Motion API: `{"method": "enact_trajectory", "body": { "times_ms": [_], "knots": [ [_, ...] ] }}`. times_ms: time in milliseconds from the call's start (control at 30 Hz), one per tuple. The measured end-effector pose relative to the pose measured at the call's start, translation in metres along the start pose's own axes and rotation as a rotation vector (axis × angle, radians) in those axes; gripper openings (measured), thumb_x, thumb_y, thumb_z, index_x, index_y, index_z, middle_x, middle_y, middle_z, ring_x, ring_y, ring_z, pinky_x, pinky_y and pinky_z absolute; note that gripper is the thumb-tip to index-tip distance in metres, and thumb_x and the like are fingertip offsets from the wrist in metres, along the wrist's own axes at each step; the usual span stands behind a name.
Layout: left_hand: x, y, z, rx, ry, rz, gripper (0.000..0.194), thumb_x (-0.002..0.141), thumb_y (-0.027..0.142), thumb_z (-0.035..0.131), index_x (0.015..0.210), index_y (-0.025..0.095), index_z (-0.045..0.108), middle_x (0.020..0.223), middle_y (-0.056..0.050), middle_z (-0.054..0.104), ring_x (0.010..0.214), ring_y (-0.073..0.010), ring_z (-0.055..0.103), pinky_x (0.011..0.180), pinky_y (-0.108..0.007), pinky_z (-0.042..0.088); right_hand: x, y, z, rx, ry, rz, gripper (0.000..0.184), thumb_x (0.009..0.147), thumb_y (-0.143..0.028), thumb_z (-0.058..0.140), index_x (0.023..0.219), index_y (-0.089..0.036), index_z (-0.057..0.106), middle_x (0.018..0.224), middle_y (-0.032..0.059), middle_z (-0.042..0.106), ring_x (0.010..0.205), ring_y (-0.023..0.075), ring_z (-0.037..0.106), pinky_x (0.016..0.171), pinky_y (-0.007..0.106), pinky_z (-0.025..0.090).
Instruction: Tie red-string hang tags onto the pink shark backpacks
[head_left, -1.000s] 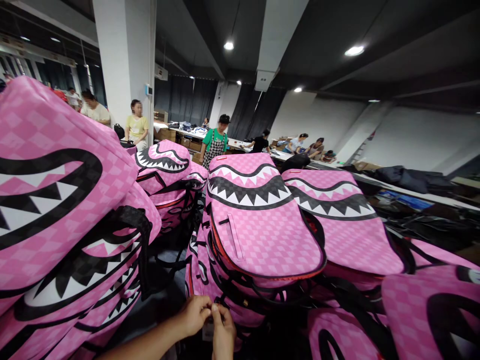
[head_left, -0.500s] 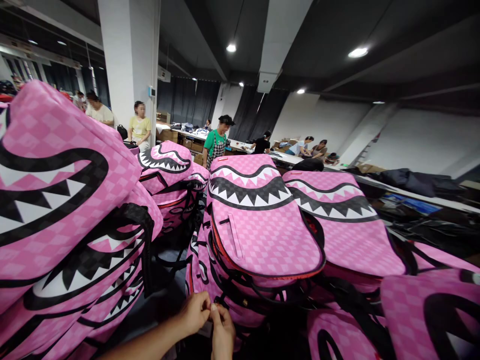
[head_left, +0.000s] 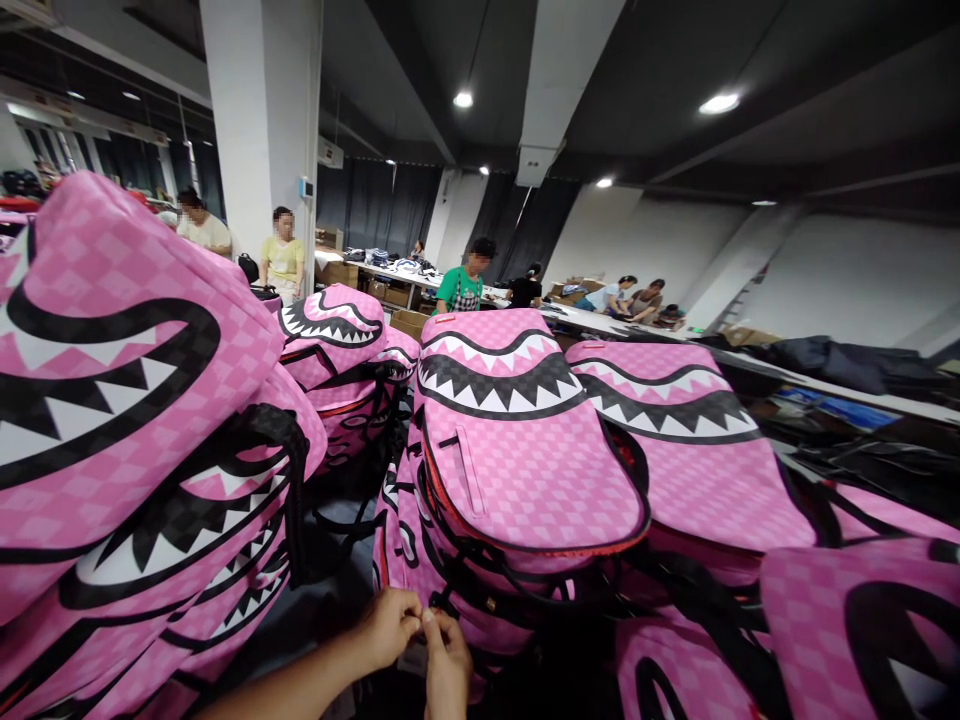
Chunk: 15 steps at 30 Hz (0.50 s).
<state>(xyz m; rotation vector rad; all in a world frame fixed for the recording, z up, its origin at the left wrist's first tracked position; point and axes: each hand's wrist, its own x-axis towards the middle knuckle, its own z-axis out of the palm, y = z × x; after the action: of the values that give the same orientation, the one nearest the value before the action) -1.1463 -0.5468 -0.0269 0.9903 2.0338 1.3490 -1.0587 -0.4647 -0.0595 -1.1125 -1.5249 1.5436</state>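
Low in the head view, my left hand (head_left: 390, 628) and my right hand (head_left: 448, 660) meet with thumbs and forefingers pinched together. Whatever is between the fingertips is too small to make out. Just beyond them stands a stack of pink checkered backpacks with a shark-mouth print; the top backpack (head_left: 529, 465) lies on its back, a short zipped pocket on its front. Black straps and a small metal fitting (head_left: 491, 604) hang at the stack's near side, close to my fingers. A pale patch below my fingertips cannot be identified.
More pink backpacks (head_left: 142, 360) are piled high at the left, with another backpack (head_left: 675, 440) beside the middle stack and others at the lower right. Behind, a person in green (head_left: 459, 288) stands near a long white table (head_left: 585, 318), where other people work. A white pillar (head_left: 259, 120) rises at left.
My hands keep the same pinch, almost unmoved. The person in green has shifted right and now leans lower behind the middle stack. The view has tilted very slightly.
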Motion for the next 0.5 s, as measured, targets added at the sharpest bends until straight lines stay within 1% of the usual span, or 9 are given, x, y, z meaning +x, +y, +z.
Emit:
{"method": "enact_trajectory", "body": {
  "times_ms": [100, 167, 367, 500],
  "knots": [
    [-0.002, 0.002, 0.001, 0.056, 0.07, -0.016, 0.009, 0.07, 0.014, 0.053, 0.07, 0.015, 0.062, 0.066, 0.001, 0.06, 0.064, -0.0118, 0.051, 0.061, -0.022, 0.032, 0.0, -0.002, 0.0, -0.005, -0.01, -0.017, 0.055, 0.052, -0.07, 0.07, 0.067, -0.017, 0.07, 0.077, 0.0077, 0.072, 0.081, 0.0262, 0.064, 0.079, 0.036, 0.05],
    [-0.002, 0.003, 0.002, 0.082, 0.095, -0.018, 0.01, 0.07, 0.014, 0.053, 0.071, 0.015, 0.062, 0.068, 0.0, 0.062, 0.067, -0.0126, 0.053, 0.062, -0.023, 0.033, 0.0, -0.003, -0.001, -0.015, -0.013, -0.023, 0.056, 0.052, -0.07, 0.07, 0.068, -0.017, 0.07, 0.077, 0.008, 0.072, 0.082, 0.0264, 0.064, 0.08, 0.036, 0.05],
    [-0.004, 0.005, 0.001, 0.086, 0.069, -0.002, 0.014, 0.072, 0.013, 0.052, 0.075, 0.016, 0.065, 0.072, -0.001, 0.066, 0.07, -0.0142, 0.057, 0.064, -0.023, 0.037, -0.001, -0.002, -0.001, 0.014, -0.006, -0.016, 0.056, 0.05, -0.07, 0.071, 0.068, -0.016, 0.07, 0.076, 0.0077, 0.072, 0.08, 0.0256, 0.065, 0.079, 0.035, 0.05],
    [-0.011, 0.014, -0.006, 0.043, 0.042, -0.013, 0.019, 0.073, 0.015, 0.053, 0.083, 0.016, 0.069, 0.078, -0.002, 0.069, 0.072, -0.0144, 0.059, 0.067, -0.023, 0.04, -0.001, 0.003, 0.0, 0.031, 0.0, 0.002, 0.055, 0.053, -0.067, 0.071, 0.071, -0.016, 0.071, 0.075, 0.0064, 0.072, 0.076, 0.024, 0.065, 0.073, 0.033, 0.051]
  ]
}}
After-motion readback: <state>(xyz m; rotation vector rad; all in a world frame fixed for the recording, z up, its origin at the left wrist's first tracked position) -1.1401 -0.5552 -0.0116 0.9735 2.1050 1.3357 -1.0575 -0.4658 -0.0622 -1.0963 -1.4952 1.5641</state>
